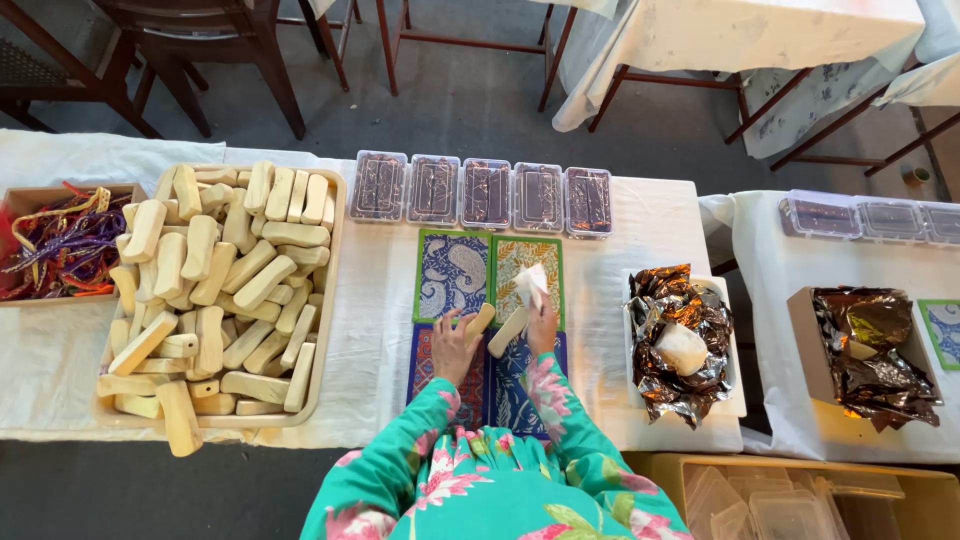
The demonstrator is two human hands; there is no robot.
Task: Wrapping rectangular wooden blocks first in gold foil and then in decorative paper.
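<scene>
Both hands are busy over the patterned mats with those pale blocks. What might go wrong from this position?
1. The left hand holds one pale block while a second block lies beside the right hand, which also pinches a white paper; either could slip.
2. The tray is heaped above its rim, and one block at its front corner overhangs the table edge, so a nudge may drop it.

Light: soft, even daylight, fairly bright.
Shadows: faint, short.
Glare: glints on crumpled foil (pixel 676 340).
Focus: sharp throughout.
Edges: mild wide-angle bending.
</scene>
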